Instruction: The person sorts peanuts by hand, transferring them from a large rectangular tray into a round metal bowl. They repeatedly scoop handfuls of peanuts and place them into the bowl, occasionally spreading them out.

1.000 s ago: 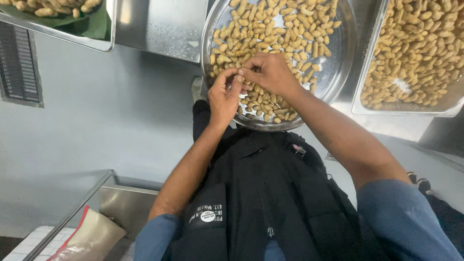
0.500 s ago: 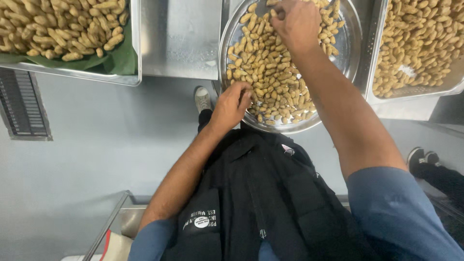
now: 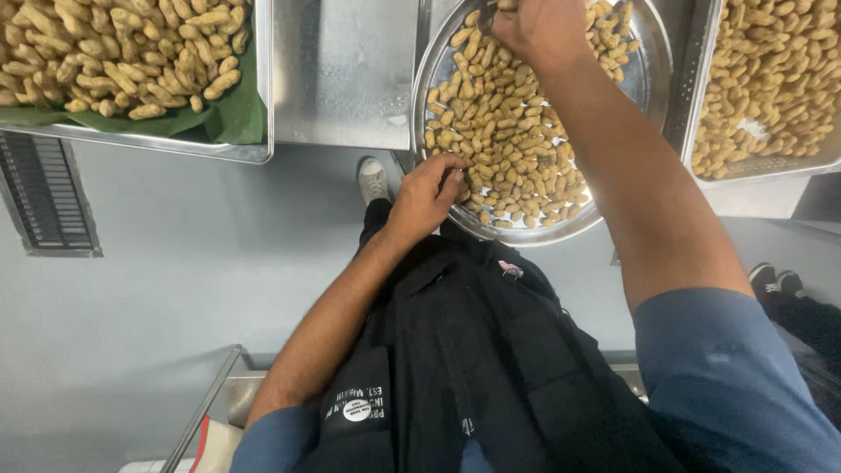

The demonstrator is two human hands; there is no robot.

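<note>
While the round steel bowl (image 3: pixel 653 83) sits at the table's near edge, heaped with peanuts in the shell (image 3: pixel 508 140), both hands are on it. Left hand (image 3: pixel 429 193) curls over the near rim, fingers closed around the lip, thumb among the nuts. Right hand (image 3: pixel 539 26) is at the far side, fingers bunched down into the pile; what it pinches, I cannot tell, the top of the frame cuts it off. One bowl, two rectangular steel trays flanking it: the left tray (image 3: pixel 261 105) lined with a green leaf (image 3: pixel 223 123) and loaded with peanuts, the right tray (image 3: pixel 696 96) just beside the bowl's rim, equally full. Bare steel table (image 3: pixel 342 74) shows between left tray and bowl. Below, grey floor (image 3: pixel 175 289), a black apron (image 3: pixel 464 368) carrying a small round white label (image 3: pixel 356 410), one white shoe (image 3: pixel 373 180).
</note>
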